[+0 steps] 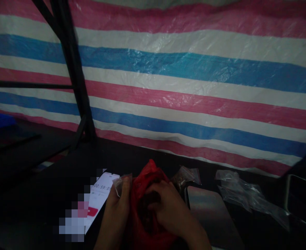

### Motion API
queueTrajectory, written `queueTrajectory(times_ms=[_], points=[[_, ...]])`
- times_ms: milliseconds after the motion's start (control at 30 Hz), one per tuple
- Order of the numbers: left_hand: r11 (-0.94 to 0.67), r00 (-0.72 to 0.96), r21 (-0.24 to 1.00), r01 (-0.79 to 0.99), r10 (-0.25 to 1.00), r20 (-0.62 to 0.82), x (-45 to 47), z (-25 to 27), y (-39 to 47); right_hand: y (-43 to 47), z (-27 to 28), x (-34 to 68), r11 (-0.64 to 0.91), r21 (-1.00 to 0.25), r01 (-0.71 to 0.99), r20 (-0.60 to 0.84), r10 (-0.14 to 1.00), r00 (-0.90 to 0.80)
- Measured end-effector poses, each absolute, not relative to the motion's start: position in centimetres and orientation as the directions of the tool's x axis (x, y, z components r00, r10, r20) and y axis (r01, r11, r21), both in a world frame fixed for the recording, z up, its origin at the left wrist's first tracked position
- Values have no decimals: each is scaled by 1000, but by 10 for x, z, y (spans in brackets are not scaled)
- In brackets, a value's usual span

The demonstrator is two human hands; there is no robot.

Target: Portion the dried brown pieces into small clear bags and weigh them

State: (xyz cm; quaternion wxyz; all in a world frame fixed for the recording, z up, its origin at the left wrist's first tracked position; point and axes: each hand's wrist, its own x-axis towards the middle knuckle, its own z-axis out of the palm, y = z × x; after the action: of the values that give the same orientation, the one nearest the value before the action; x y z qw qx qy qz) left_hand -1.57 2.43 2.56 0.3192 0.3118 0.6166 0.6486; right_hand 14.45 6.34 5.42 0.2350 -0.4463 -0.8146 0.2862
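Observation:
A red plastic bag (147,173) stands open on the dark table (38,194) at the bottom centre. My right hand (168,208) reaches into the bag's mouth, fingers curled inside it. My left hand (118,205) is pressed against the bag's left side and pinches a small clear plastic bag (118,184) between thumb and fingers. What lies inside the red bag is too dark to make out.
A lit phone (100,194) lies left of my hands. A flat metal scale (210,211) sits right of the red bag, with small clear bags (186,173) and crumpled clear plastic (236,187) behind it. A striped tarp (194,86) and black metal frame (74,76) stand behind.

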Motion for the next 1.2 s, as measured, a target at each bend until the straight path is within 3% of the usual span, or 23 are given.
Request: queueTrajectory(times_ms=[100, 233, 367, 500, 633, 767, 933, 1067, 1200], points=[[-22, -592, 1000, 6, 806, 21, -17, 24, 27, 63, 55, 145, 378, -784, 492, 94, 856, -509], [-92, -627, 992, 89, 769, 128, -18, 29, 26, 67, 59, 149, 229, -945, 235, 58, 820, -569], [-128, -594, 987, 99, 788, 162, -15, 33, 22, 72, 66, 159, 169, -978, 120, 76, 834, -547], [-110, -509, 985, 129, 846, 161, -13, 26, 20, 72, 78, 166, 205, -973, 102, 130, 862, -491], [-170, -395, 949, 266, 879, 268, -16, 14, 20, 65, 89, 158, 364, -899, 244, 243, 877, -414], [-194, -337, 919, 343, 888, 313, -17, 12, 20, 53, 96, 144, 619, -623, 479, 414, 780, -469], [-189, -324, 922, 338, 896, 303, -17, 15, 17, 49, 95, 135, 758, -378, 531, 525, 649, -552], [-202, -318, 927, 315, 898, 304, -20, 17, 14, 51, 95, 136, 761, -374, 530, 569, 640, -517], [-180, -369, 945, 274, 887, 276, -25, 21, 10, 52, 102, 149, 661, -499, 560, 495, 748, -442]])
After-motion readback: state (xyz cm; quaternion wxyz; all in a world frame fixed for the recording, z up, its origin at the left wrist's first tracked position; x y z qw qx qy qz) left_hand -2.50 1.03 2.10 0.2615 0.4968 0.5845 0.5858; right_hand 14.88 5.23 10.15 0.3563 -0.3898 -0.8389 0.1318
